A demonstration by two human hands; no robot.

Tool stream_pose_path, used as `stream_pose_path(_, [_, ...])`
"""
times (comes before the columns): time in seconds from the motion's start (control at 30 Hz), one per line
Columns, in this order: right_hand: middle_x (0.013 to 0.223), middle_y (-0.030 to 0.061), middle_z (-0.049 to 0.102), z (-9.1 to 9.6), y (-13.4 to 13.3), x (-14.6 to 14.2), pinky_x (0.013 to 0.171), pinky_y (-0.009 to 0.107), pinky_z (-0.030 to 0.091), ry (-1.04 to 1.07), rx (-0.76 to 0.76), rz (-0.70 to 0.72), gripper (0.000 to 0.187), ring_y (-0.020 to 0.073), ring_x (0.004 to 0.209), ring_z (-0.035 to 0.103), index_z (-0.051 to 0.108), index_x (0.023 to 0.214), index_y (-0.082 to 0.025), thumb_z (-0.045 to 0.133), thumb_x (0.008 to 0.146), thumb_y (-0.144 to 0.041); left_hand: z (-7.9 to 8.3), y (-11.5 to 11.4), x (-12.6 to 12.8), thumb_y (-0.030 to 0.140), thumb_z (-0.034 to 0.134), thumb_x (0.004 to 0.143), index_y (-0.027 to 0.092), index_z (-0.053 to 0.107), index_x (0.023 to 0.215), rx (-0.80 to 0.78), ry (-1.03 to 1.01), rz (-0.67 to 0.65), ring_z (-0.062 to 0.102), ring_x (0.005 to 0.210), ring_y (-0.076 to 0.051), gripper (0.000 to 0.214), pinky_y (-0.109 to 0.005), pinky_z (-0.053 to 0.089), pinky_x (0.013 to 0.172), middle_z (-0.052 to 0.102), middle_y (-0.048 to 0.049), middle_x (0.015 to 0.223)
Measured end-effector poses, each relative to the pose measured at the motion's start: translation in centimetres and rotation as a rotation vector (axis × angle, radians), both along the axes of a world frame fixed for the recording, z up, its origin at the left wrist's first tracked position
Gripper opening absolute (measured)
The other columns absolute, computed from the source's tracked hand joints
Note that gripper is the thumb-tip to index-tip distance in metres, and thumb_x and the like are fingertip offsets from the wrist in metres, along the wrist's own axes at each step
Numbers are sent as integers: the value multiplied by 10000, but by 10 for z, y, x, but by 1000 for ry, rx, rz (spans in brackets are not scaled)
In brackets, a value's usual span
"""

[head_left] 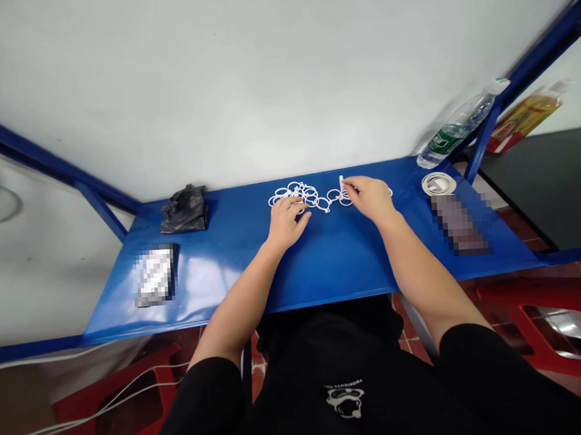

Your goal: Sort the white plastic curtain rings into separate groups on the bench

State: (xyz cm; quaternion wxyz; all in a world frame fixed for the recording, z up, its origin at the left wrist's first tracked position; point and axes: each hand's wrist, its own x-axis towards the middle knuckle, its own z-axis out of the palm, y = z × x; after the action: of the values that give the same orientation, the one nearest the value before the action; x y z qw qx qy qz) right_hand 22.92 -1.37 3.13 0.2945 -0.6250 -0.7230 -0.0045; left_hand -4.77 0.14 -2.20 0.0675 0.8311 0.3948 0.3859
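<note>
A chain of linked white rings [323, 205] lies along the back of the blue table, bunched in a pile [296, 189] at its left end. My left hand [287, 221] rests at the near side of that pile, its fingers apart and touching the rings. Farther right, my right hand [368, 196] pinches a small white piece [342, 182] of the chain between thumb and fingers. That piece stands upright and looks like a ring seen edge-on. Part of the chain is hidden under my right hand, and a bit of white shows beyond its right side.
On the blue table [234, 259], a black plastic bag [185, 209] and a blurred-out object [156, 274] lie left. At right are a coiled white cable [438, 184], another blurred-out item [460, 225] and a water bottle [461, 127]. A white wall [264, 82] rises behind.
</note>
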Motion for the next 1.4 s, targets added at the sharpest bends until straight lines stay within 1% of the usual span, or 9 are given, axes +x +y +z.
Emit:
stream_pose_path(0.17, [1173, 77, 829, 4, 5, 19, 860, 404, 552, -128, -145, -85, 295, 304, 1070, 756, 836, 1152, -267, 570, 1024, -276, -8, 3, -2, 368, 745, 979, 268, 802, 1130, -67, 50, 72, 629, 1289, -316, 190, -523, 470, 1125, 722, -99, 1322])
stream_pose_path(0.3, [1133, 108, 810, -3, 5, 8, 819, 394, 535, -131, -195, 36, 283, 304, 1030, 735, 856, 1066, -236, 599, 963, -178, -13, 3, -1, 381, 790, 942, 268, 810, 1113, -58, 41, 67, 630, 1266, -353, 206, -560, 474, 1092, 725, -113, 1307])
stream_pose_path(0.4, [1159, 115, 794, -11, 2, -10, 817, 392, 538, -101, -142, 136, 299, 296, 1039, 721, 840, 1143, -236, 604, 966, -186, -15, 3, -1, 389, 794, 939, 265, 812, 1112, -58, 28, 51, 629, 1253, -363, 213, -575, 471, 1087, 723, -120, 1299])
stream_pose_path(0.57, [1162, 105, 789, -26, -3, -33, 773, 370, 528, -153, -215, 226, 366, 277, 984, 718, 781, 1297, -277, 613, 981, -201, -15, 3, -2, 388, 790, 945, 263, 812, 1124, -81, 33, 40, 622, 1261, -356, 219, -570, 463, 1098, 717, -121, 1312])
stream_pose_path(0.73, [1065, 102, 779, -29, -2, -35, 729, 346, 482, -168, -258, 243, 257, 255, 921, 705, 826, 1105, -260, 599, 993, -219, -13, 1, -1, 378, 806, 931, 265, 813, 1120, -82, 48, 47, 627, 1247, -359, 220, -565, 467, 1078, 727, -114, 1305])
stream_pose_path(0.83, [1020, 87, 779, -24, -4, -36, 734, 344, 452, -96, -273, 268, 197, 250, 901, 694, 807, 1026, -235, 613, 994, -246, -11, 0, -1, 375, 797, 940, 260, 809, 1118, -51, 35, 40, 638, 1234, -342, 212, -540, 471, 1074, 735, -108, 1294])
stream_pose_path(1.1, [903, 35, 767, -13, -12, -42, 738, 319, 421, 97, -300, 456, 178, 208, 787, 662, 701, 1089, -235, 546, 1035, -303, 7, -7, 3, 402, 702, 1012, 246, 715, 1317, 5, -24, -48, 668, 1238, -298, 343, -485, 468, 1112, 741, -113, 1309])
stream_pose_path(1.23, [885, 35, 765, -14, -14, -44, 742, 322, 466, 294, -321, 475, 150, 204, 773, 687, 637, 1059, -234, 527, 1044, -335, 6, -7, 2, 425, 693, 1016, 226, 636, 1429, -12, -74, -38, 684, 1218, -300, 462, -485, 498, 1078, 753, -123, 1304])
stream_pose_path(1.4, [978, 35, 799, -18, -15, -46, 736, 323, 547, 598, -343, 494, 166, 171, 706, 713, 582, 1135, -246, 583, 1028, -374, 8, -5, 2, 426, 619, 1063, 234, 778, 1124, -40, -83, -123, 744, 1024, -240, 256, -438, 556, 965, 811, -79, 1099])
